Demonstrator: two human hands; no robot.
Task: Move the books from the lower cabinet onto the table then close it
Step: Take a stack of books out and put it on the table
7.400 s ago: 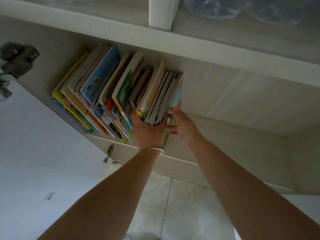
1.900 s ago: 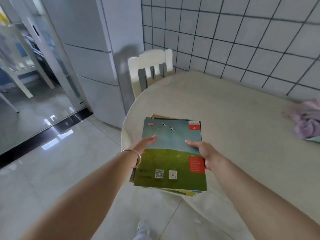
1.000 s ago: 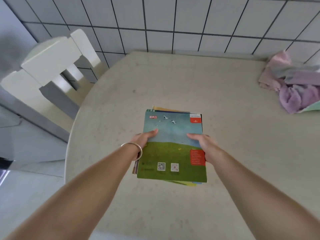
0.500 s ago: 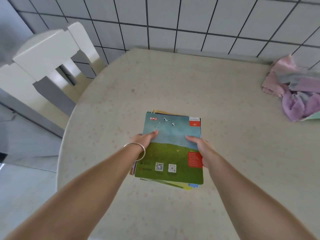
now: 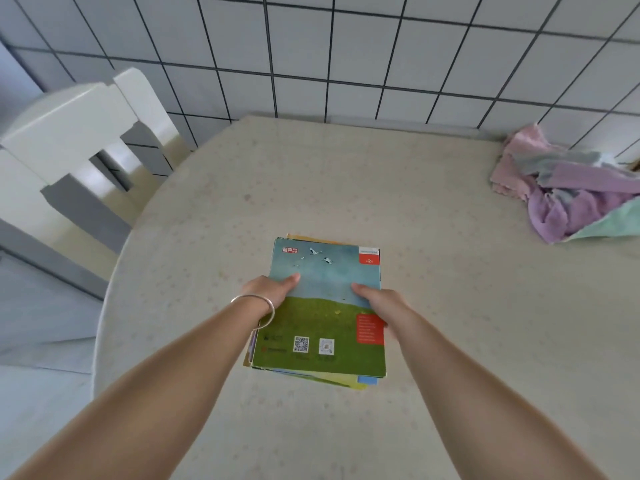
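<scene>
both hands clamp the stack of books point(image 5: 325, 327) by its sides, left hand point(image 5: 268, 289), right hand point(image 5: 377, 303), thumbs on top cover, over tabletop point(image 5: 346, 188) near its front-left edge; contact unclear.

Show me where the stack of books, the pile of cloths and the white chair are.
stack of books point(image 5: 322, 317), head view, on the top cover's green part.
pile of cloths point(image 5: 568, 192), head view, on the purple folds.
white chair point(image 5: 69, 129), head view, on the top backrest rail.

A round beige table point(image 5: 346, 174) carries crumpled cloths point(image 5: 568, 192) near its wall edge.
</scene>
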